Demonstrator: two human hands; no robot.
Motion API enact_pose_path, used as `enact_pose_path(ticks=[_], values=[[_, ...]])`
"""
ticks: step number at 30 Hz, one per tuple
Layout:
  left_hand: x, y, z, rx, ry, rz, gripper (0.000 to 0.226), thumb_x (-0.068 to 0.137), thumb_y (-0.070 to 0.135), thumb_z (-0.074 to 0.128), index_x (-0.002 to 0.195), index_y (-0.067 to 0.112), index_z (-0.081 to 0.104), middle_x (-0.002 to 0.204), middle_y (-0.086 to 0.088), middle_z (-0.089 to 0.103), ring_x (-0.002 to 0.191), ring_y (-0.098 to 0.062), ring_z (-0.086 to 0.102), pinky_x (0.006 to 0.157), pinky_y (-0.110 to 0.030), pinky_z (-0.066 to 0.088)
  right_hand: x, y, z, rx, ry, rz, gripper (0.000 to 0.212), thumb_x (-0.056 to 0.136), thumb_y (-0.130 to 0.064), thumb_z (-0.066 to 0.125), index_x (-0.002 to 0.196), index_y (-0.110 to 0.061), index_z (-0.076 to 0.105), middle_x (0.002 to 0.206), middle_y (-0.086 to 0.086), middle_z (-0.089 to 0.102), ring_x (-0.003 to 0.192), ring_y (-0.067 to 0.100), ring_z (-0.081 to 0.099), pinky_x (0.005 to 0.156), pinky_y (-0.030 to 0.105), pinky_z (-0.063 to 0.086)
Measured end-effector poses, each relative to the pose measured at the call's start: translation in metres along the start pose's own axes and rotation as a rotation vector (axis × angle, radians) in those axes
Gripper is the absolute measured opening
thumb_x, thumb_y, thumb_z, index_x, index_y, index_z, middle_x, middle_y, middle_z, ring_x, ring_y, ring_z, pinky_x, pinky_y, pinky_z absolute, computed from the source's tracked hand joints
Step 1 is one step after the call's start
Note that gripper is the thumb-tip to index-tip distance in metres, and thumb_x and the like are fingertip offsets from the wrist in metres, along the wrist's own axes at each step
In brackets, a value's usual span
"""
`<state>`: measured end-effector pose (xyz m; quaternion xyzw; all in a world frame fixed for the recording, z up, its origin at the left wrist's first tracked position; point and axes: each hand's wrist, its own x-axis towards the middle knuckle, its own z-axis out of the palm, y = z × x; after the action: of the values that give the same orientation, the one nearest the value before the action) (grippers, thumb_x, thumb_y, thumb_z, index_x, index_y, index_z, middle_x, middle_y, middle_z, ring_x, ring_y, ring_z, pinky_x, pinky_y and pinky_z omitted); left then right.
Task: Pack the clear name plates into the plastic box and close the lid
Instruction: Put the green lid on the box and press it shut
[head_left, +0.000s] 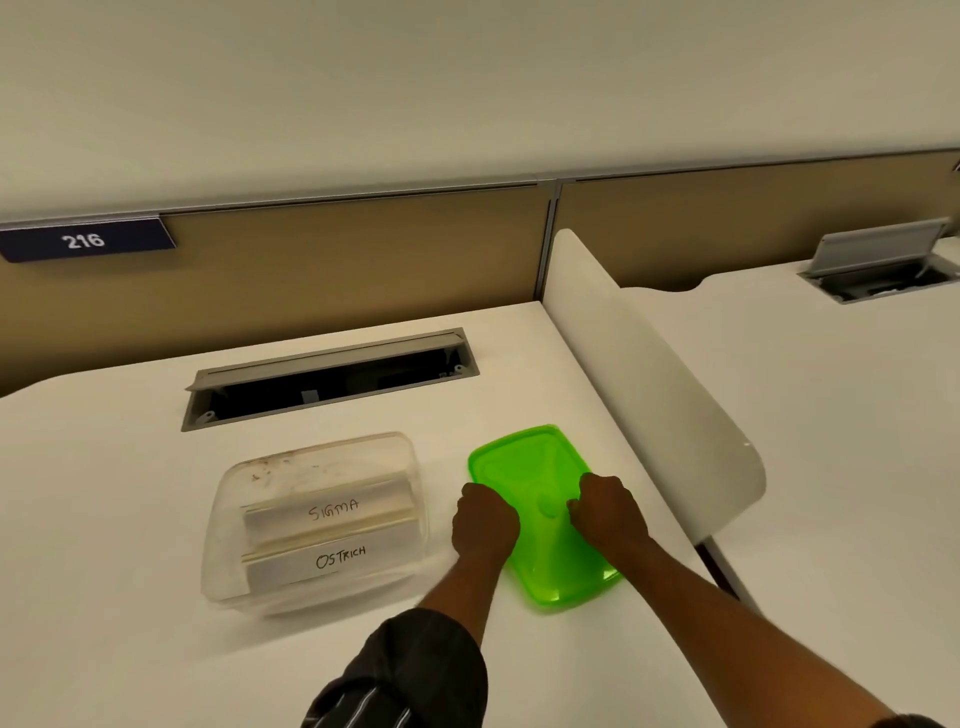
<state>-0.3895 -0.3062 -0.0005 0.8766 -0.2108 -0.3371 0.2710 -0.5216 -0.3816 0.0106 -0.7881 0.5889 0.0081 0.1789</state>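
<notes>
1. At the far left, a dark blue sign (85, 240) reading "216" hangs on the tan partition (337, 270) behind the white counter (104, 545).
2. An open cable hatch (330, 378) is sunk into the counter, near the partition and behind the box.
3. The clear plastic box (317, 522) stands on the counter left of centre, its top open and uncovered.
4. Two clear name plates lie inside it, side by side and touching along their long edges: the farther plate (332, 509) bears the handwritten word "SIGMA", and the nearer plate (332, 564) reads "OSTRICH".
5. The left hand (485, 522) rests at the left edge of the green lid (540, 467), just right of the box. Its fingers are curled under, knuckles up; whether the grip actually pinches the rim cannot be told. A dark striped sleeve (415, 675) is pushed up on that forearm.
6. The green lid lies flat on the counter beside the box, apart from it, with its long side running away from the person and angled slightly.
7. The right hand (608, 506) sits on top of the lid toward its right half, fingers also curled downward against the plastic; the grip is pressed together, but a hold on the lid cannot be confirmed.
8. A white divider panel (649, 374) rises along the counter's right edge, just beyond the lid.
9. Past it lies a second counter (831, 415) with its own hatch (883, 265), flap raised.
</notes>
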Motion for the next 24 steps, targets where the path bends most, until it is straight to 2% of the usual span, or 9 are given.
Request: enact_pose_path(ticks=[3,7,11,13,15,16,19,21,24], values=[[0.009,0.004,0.004,-0.131,-0.033,-0.064,0.031,0.079,0.012,0.055,0.107,0.0,0.055,0.113,-0.02,0.062,0.106,-0.038,0.062,0.086,-0.039,0.051,0.002,0.002,0.001,-0.022,-0.009,-0.026,0.023,0.087,-0.026,0.056,0.096,-0.006,0.061,0.106,0.02,0.065,0.099,0.037,0.064,0.079,0.038,0.051],[0.016,0.02,-0.004,-0.554,-0.128,-0.032,0.011,0.072,0.007,0.057,0.061,0.005,0.054,0.064,-0.019,0.055,0.06,-0.026,0.057,0.058,-0.036,0.044,0.011,0.007,-0.008,0.011,0.056,0.02,0.032,0.09,-0.034,0.055,0.096,-0.004,0.063,0.104,0.021,0.067,0.099,0.037,0.064,0.079,0.038,0.051],[0.021,0.056,-0.029,-0.682,-0.074,0.135,0.028,0.085,0.006,0.056,0.06,0.017,0.06,0.061,-0.009,0.057,0.063,-0.026,0.058,0.062,-0.04,0.052,0.028,0.003,-0.036,0.098,0.148,0.039,0.043,0.097,-0.035,0.046,0.087,0.0,0.068,0.097,0.022,0.07,0.094,0.038,0.064,0.079,0.039,0.046],[0.019,0.078,-0.05,-0.622,-0.018,0.301,0.022,0.084,0.007,0.054,0.073,0.018,0.069,0.069,-0.007,0.063,0.067,-0.025,0.06,0.066,-0.041,0.054,0.035,-0.009,-0.054,0.405,0.118,0.072,0.046,0.097,-0.037,0.047,0.085,0.001,0.069,0.09,0.022,0.07,0.085,0.037,0.065,0.076,0.04,0.048],[0.014,0.096,-0.073,-0.458,0.091,0.528,0.024,0.079,0.011,0.052,0.086,0.014,0.074,0.069,-0.004,0.063,0.065,-0.019,0.057,0.06,-0.029,0.046,0.041,-0.024,-0.069,1.056,0.034,0.174,0.046,0.093,-0.04,0.055,0.089,0.005,0.066,0.083,0.022,0.065,0.072,0.031,0.063,0.067,0.037,0.054],[0.01,0.103,-0.084,-0.362,0.145,0.649,0.027,0.076,0.012,0.051,0.089,0.013,0.074,0.07,-0.005,0.064,0.065,-0.015,0.055,0.061,-0.025,0.041,0.045,-0.031,-0.078,1.324,-0.015,0.204,0.051,0.092,-0.044,0.056,0.094,0.007,0.064,0.084,0.021,0.064,0.073,0.028,0.063,0.067,0.034,0.056],[-0.001,0.11,-0.112,-0.087,0.201,0.927,0.036,0.079,0.007,0.057,0.109,0.017,0.073,0.095,-0.005,0.07,0.088,-0.016,0.061,0.077,-0.025,0.045,0.056,-0.047,-0.105,1.81,-0.221,0.176,0.073,0.086,-0.065,0.047,0.109,0.003,0.053,0.102,0.022,0.062,0.101,0.034,0.062,0.091,0.041,0.051],[-0.006,0.1,-0.125,0.116,0.242,1.099,0.037,0.083,0.008,0.06,0.116,0.02,0.07,0.107,-0.003,0.068,0.096,-0.02,0.063,0.078,-0.029,0.051,0.063,-0.054,-0.122,1.98,-0.308,0.129,0.077,0.082,-0.069,0.048,0.111,0.002,0.054,0.106,0.023,0.064,0.104,0.034,0.063,0.095,0.044,0.051],[-0.007,0.075,-0.145,0.287,0.3,1.251,0.032,0.084,0.02,0.067,0.115,0.025,0.07,0.115,-0.005,0.067,0.104,-0.024,0.063,0.076,-0.033,0.055,0.064,-0.069,-0.133,1.904,-0.422,0.046,0.042,0.094,-0.042,0.049,0.098,-0.003,0.061,0.089,0.017,0.069,0.078,0.025,0.071,0.076,0.035,0.058]])
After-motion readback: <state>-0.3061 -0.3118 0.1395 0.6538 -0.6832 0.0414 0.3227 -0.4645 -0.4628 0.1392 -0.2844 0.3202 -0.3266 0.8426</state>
